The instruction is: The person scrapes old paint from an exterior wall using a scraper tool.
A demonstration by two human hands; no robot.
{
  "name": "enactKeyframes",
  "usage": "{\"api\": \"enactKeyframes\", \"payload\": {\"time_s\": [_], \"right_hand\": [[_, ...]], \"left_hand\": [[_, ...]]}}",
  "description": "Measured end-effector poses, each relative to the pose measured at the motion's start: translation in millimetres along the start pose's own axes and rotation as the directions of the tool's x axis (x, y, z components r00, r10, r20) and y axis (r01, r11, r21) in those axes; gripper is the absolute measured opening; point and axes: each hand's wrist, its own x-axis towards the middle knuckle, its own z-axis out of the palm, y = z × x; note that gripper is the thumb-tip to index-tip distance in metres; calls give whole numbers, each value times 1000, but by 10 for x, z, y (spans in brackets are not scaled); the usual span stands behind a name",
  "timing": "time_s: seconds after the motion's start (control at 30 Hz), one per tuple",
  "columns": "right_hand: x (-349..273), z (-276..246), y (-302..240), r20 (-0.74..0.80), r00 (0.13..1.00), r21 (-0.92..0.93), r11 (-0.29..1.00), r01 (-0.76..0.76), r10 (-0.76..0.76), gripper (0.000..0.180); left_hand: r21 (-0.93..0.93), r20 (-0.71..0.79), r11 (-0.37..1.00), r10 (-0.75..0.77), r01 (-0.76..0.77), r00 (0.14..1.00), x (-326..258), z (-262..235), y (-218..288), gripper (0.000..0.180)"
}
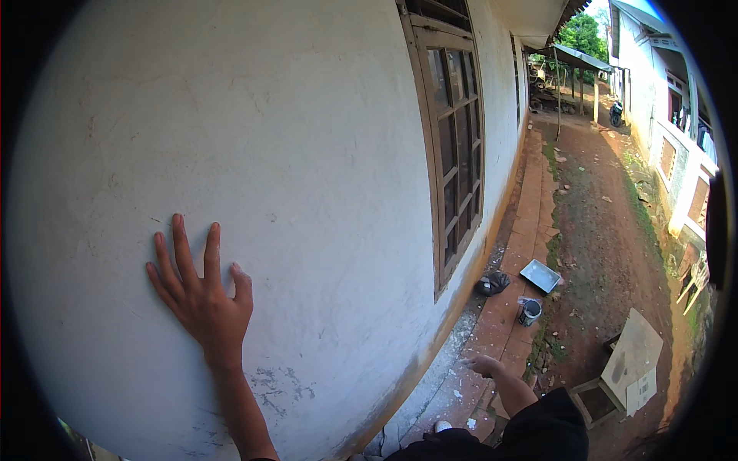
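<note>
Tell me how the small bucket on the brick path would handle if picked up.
The bucket probably lifts easily, being small with a rigid-looking wall. It stands upright, so a push near the rim might tip it. Any contents cannot be made out, so the weight is uncertain.

wall [307, 154] close left, path [607, 230] open

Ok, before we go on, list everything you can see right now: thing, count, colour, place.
wall: one, white, fills the left and centre
window: one, brown wooden frame, set in the wall, right of centre
paint tray: one, grey, on the brick path
bucket: one, dark with a pale rim, on the path below the tray
bag: one, black, at the wall's foot
board: one, pale, on a low stand at lower right
left hand: flat on the wall, fingers spread
right hand: hanging free over the path, blurred
</note>
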Motion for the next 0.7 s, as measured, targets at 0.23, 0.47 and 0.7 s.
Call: {"api": "enactKeyframes", "payload": {"time_s": [0.23, 0.47, 0.7], "right_hand": [[-278, -222, -1556, 126, 914, 77, 923, 377, -385, 54], [-699, -454, -4194, -32, 597, 115, 591, 799, -801, 55], [-448, -567, -5453, -202, 441, -236, 480, 845, -875, 51]], "left_hand": [[50, 5, 998, 32, -33, 999, 8, -11, -32, 72], [144, -27, 986, 84, -80, 996, -19, 86, -45, 61], [183, -36, 974, 143, -134, 989, 13, 71, -34, 54]]}}
